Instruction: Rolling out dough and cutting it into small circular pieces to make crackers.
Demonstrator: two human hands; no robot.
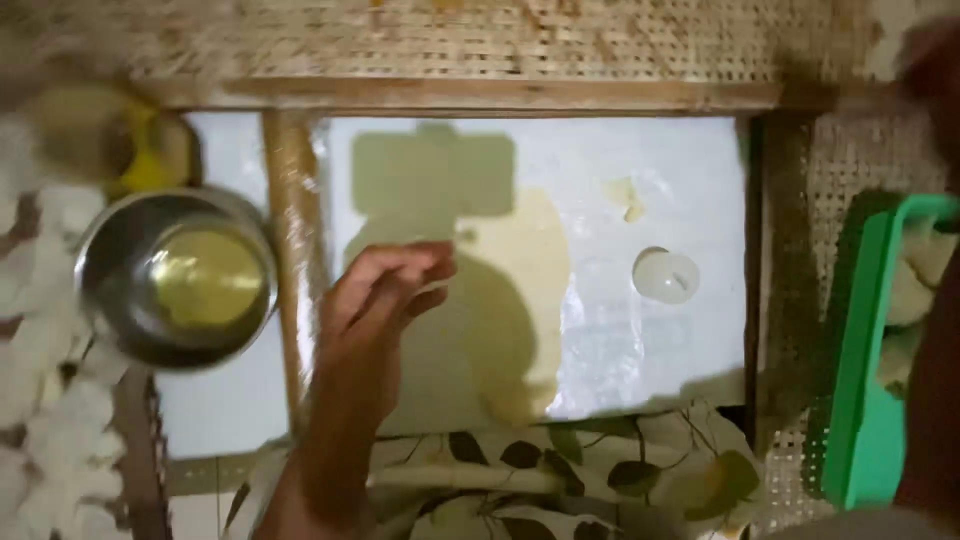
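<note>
My left hand (385,295) reaches over the left edge of a thin pale-yellow dough sheet (525,290), which lies flat on a white plastic-covered board (680,170). Its fingers are pinched together at the tips, and I see nothing between them. A small round white disc (665,275) rests on the board to the right of the dough. A dark blur at the right edge is my right forearm (935,400). The right hand (935,65) is a smear at the top right corner, so its grip is unreadable.
A steel bowl (175,280) of yellowish liquid stands at the left. A long wooden stick (292,260) lies along the board's left side. A green plastic tray (865,400) with pale lumps sits on the right, on a woven mat (500,40). Leaf-patterned cloth (560,470) covers the near edge.
</note>
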